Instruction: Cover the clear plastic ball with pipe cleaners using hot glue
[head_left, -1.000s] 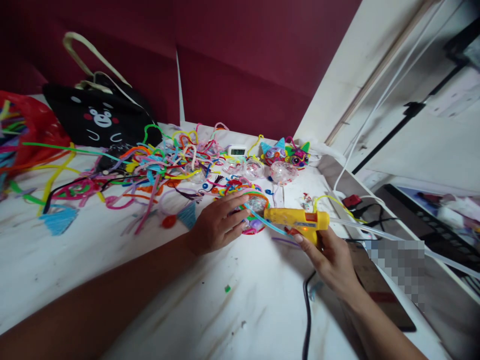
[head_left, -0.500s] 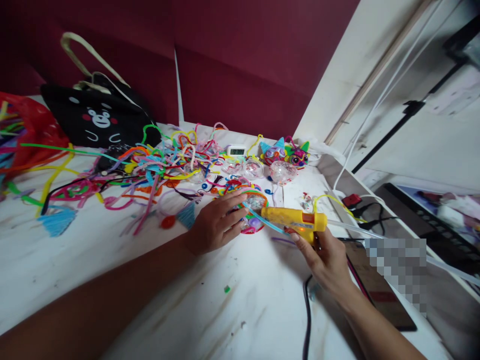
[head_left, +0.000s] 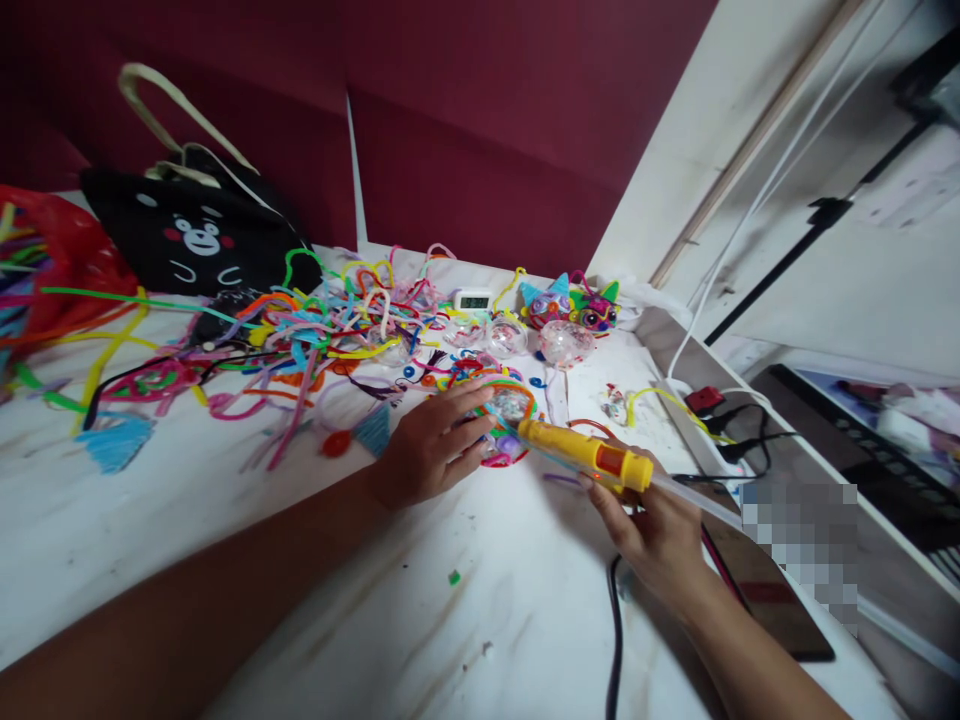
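Note:
A yellow glue gun with a long clear glue stick in its back is gripped in my right hand. Its nozzle end points left, close to a round craft piece of clear plastic edged with orange and green pipe cleaners. My left hand is closed on the left side of that piece, with the fingertips on its rim. A blue pipe cleaner runs from the piece toward the glue gun, partly hidden by it. Colourful round bits show under the left fingers.
Tangled pipe cleaners cover the table's back left, before a black bag. Clear plastic domes, a small digital clock and two decorated animal heads stand behind. A phone or tablet and a black cord lie right.
My right hand has turned the glue gun so its rear sits lower and its nozzle slightly further left. The left hand and the craft piece have hardly moved.

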